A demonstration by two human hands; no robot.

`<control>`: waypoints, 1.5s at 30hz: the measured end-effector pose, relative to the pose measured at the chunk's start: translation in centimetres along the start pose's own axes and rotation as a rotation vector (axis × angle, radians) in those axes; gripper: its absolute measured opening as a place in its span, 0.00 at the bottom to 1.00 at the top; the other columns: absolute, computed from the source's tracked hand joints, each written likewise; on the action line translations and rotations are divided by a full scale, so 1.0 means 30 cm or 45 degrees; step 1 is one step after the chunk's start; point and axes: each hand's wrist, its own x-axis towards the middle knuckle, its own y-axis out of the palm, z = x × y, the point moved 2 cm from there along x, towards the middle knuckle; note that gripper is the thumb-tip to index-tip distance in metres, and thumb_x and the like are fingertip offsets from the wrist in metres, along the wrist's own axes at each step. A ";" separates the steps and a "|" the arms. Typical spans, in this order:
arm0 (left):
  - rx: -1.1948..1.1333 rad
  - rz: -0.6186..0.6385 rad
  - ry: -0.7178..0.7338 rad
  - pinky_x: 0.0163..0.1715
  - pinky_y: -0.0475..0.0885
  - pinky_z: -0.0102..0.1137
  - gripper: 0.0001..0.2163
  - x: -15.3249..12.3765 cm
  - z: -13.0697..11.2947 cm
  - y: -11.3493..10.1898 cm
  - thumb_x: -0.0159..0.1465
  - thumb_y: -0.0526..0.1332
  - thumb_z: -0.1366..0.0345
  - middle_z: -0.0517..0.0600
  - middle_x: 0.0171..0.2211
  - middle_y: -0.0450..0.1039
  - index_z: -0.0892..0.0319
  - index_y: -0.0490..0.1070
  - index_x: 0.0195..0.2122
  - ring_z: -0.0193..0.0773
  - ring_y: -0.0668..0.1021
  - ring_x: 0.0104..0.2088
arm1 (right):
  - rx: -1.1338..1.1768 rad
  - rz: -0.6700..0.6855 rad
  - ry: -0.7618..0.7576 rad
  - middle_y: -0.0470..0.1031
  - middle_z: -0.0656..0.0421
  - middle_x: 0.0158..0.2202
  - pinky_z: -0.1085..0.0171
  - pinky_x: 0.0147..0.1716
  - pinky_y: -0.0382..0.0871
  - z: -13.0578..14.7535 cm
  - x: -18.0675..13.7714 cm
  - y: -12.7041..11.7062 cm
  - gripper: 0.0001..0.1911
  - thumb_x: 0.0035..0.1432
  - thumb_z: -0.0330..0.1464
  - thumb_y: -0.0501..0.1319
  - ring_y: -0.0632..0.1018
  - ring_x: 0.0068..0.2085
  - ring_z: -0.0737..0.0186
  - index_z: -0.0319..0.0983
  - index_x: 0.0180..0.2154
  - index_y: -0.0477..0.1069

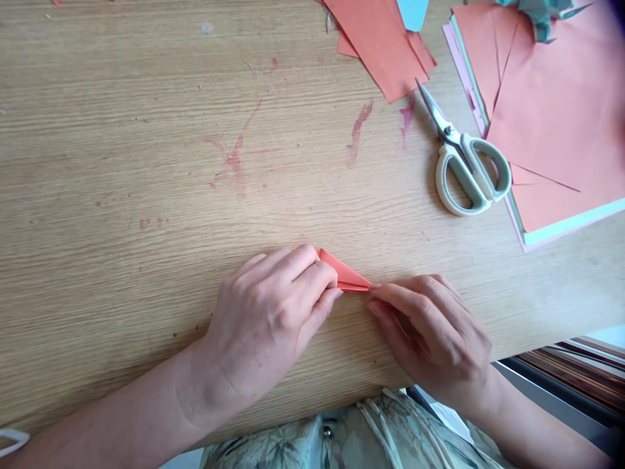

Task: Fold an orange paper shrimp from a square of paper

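A small piece of folded orange paper [346, 273] is held between my two hands, low over the near part of the wooden table. My left hand [278, 306] pinches it with thumb and fingers and covers its left part. At its pointed right end, the thumb and forefinger of my right hand [434, 326] close on the tip. Layered creases show along the paper's lower edge. What lies under my left fingers is hidden.
Scissors [471, 166] with pale handles lie to the right, blades pointing up-left. Beyond them are orange paper strips [375, 45] with a blue piece [414, 13]. A stack of coloured sheets [561, 117] bears a folded teal paper figure [540, 16]. Reddish stains mark the tabletop [146, 143].
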 end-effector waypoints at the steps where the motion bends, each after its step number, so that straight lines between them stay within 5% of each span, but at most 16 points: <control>1: 0.007 0.006 0.041 0.34 0.63 0.34 0.09 0.002 0.000 0.001 0.70 0.57 0.71 0.47 0.31 0.72 0.58 0.71 0.32 0.37 0.74 0.32 | 0.014 -0.017 0.055 0.76 0.54 0.36 0.60 0.35 0.68 0.001 0.005 0.000 0.12 0.63 0.21 0.63 0.75 0.34 0.61 0.35 0.47 0.71; 14: 0.130 -0.028 0.233 0.35 0.64 0.35 0.09 0.007 -0.026 0.019 0.70 0.57 0.73 0.50 0.30 0.72 0.60 0.74 0.33 0.40 0.72 0.31 | -0.013 -0.048 0.190 0.74 0.58 0.34 0.60 0.35 0.66 0.004 0.016 0.004 0.07 0.63 0.22 0.64 0.74 0.34 0.64 0.38 0.40 0.71; 45: -0.233 0.000 -0.033 0.36 0.65 0.34 0.12 0.019 -0.059 0.040 0.70 0.56 0.76 0.47 0.32 0.71 0.59 0.78 0.44 0.37 0.70 0.32 | 0.006 -0.013 0.254 0.75 0.60 0.32 0.60 0.35 0.64 -0.016 0.038 -0.001 0.03 0.66 0.27 0.63 0.74 0.33 0.65 0.40 0.38 0.73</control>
